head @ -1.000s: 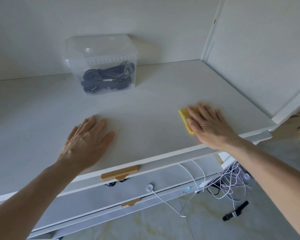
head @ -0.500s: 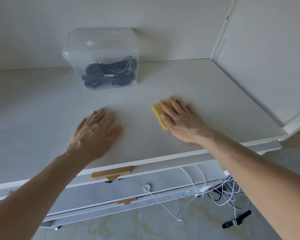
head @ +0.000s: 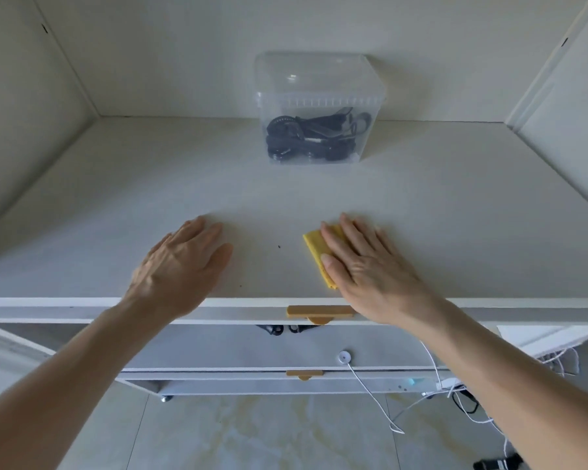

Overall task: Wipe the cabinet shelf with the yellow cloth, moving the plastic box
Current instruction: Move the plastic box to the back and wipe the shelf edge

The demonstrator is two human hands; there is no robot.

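A clear plastic box [head: 316, 106] with a lid and black cables inside stands at the back of the pale cabinet shelf [head: 455, 205], against the rear wall. My right hand [head: 370, 266] lies flat on a folded yellow cloth [head: 314, 245] near the shelf's front edge, pressing it down; only the cloth's left part shows. My left hand [head: 180, 266] rests palm down on the shelf to the left, fingers together, holding nothing. Both hands are well in front of the box.
White side walls [head: 31, 130] close the shelf on both sides. Small dark specks [head: 279, 246] lie between my hands. Below the front edge are drawers with tan handles [head: 319, 312], and white cables [head: 370, 391] trail to the tiled floor.
My right hand has slid the yellow cloth leftward along the front of the shelf, closer to my left hand. The view has swung left, so the box sits more to the right.
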